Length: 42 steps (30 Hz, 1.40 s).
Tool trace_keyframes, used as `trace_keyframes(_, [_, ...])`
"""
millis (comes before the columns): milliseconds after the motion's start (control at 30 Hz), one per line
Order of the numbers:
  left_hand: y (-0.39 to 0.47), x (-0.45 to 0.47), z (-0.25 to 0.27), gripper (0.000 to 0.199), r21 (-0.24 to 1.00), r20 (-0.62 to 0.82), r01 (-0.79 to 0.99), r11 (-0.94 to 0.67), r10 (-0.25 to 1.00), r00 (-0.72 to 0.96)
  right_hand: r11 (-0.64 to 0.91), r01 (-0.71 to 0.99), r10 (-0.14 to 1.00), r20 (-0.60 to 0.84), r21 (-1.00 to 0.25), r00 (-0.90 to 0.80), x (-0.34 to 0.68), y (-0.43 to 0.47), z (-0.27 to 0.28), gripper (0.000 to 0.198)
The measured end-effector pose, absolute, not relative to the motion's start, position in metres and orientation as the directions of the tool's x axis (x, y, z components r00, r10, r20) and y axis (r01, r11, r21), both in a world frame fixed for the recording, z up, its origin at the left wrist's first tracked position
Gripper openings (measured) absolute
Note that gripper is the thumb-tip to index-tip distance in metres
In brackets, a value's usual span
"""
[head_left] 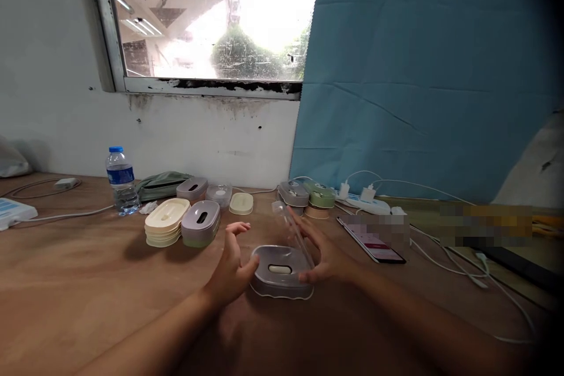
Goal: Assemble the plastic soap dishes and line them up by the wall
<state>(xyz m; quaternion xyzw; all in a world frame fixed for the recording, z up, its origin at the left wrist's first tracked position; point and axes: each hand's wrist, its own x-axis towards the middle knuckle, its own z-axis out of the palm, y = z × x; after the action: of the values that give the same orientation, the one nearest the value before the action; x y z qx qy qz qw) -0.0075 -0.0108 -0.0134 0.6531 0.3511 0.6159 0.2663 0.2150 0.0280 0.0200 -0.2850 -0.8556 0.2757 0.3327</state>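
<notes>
A greyish-purple oval box (284,288) with a slot in its top stands on the table in front of me. Tilted on its edge above the box's right side is a clear plastic lid (294,229), gripped between the thumb and fingers of my right hand (324,255). My left hand (233,264) is at the box's left side, fingers apart and curved, with the thumb at the rim; whether it touches I cannot tell. Beyond it are a stack of cream oval pieces (165,223) and another purple slotted box (201,224).
At the back stand grey (294,192) and green boxes (320,195), a cream piece (241,203) and a water bottle (120,182). A phone (370,241) lies to the right, near a power strip (370,204) and loose white cables (458,267).
</notes>
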Motion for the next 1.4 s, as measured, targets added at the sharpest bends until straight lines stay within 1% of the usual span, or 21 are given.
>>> trace_keyframes(67, [-0.001,-0.008,-0.023,0.04,0.869,0.494,0.115,-0.482,0.858,-0.137,0.71,0.317,0.645,0.402,-0.629,-0.649,0.221,0.034,0.014,0.102])
trace_keyframes(133, [0.007,-0.008,-0.031,0.037,0.931,0.365,0.078,-0.356,0.913,-0.184,0.706,0.293,0.632,0.387,-0.645,-0.671,0.224,0.038,0.005,0.099])
trace_keyframes(233, [0.013,-0.006,-0.038,0.035,0.98,0.179,-0.067,-0.19,0.974,-0.136,0.687,0.259,0.616,0.355,-0.679,-0.703,0.225,0.042,-0.004,0.089])
trace_keyframes(300, [0.015,-0.004,-0.039,0.033,0.977,0.08,-0.192,-0.098,0.992,-0.096,0.677,0.252,0.605,0.327,-0.692,-0.726,0.225,0.043,-0.005,0.086])
trace_keyframes(400, [0.015,-0.002,-0.039,0.029,0.935,0.012,-0.354,-0.028,0.999,-0.047,0.658,0.247,0.585,0.276,-0.711,-0.762,0.227,0.044,-0.005,0.084])
trace_keyframes(500, [0.014,-0.002,-0.038,0.025,0.91,-0.004,-0.414,-0.002,1.0,-0.014,0.634,0.201,0.559,0.262,-0.747,-0.787,0.228,0.047,-0.008,0.082])
trace_keyframes(667, [0.013,-0.001,-0.038,0.037,0.939,0.002,-0.344,-0.026,0.998,-0.068,0.598,0.168,0.56,0.258,-0.784,-0.787,0.23,0.052,-0.017,0.086])
trace_keyframes(867, [0.01,0.002,-0.035,0.046,0.969,0.017,-0.245,-0.032,0.998,-0.064,0.624,0.181,0.544,0.257,-0.76,-0.799,0.229,0.049,-0.016,0.087])
trace_keyframes(1033, [0.009,0.002,-0.037,0.045,0.97,0.089,-0.225,-0.09,0.996,-0.015,0.671,0.202,0.524,0.263,-0.714,-0.81,0.231,0.051,-0.016,0.094])
trace_keyframes(1167, [0.01,0.0,-0.041,0.045,0.977,0.123,-0.178,-0.115,0.992,0.034,0.749,0.229,0.497,0.299,-0.622,-0.814,0.231,0.052,-0.02,0.095])
trace_keyframes(1233, [0.013,-0.003,-0.042,0.042,0.977,0.187,-0.112,-0.179,0.98,0.061,0.799,0.254,0.489,0.343,-0.546,-0.802,0.23,0.051,-0.022,0.095])
trace_keyframes(1267, [0.015,-0.005,-0.042,0.039,0.969,0.241,-0.063,-0.237,0.968,0.07,0.821,0.274,0.489,0.369,-0.501,-0.79,0.229,0.051,-0.023,0.094])
trace_keyframes(1333, [0.021,-0.009,-0.043,0.03,0.925,0.37,0.073,-0.374,0.927,0.064,0.853,0.335,0.497,0.424,-0.4,-0.757,0.227,0.051,-0.024,0.093])
trace_keyframes(1400, [0.033,-0.012,-0.042,0.019,0.821,0.494,0.322,-0.472,0.869,0.015,0.863,0.415,0.505,0.479,-0.288,-0.718,0.224,0.053,-0.024,0.091])
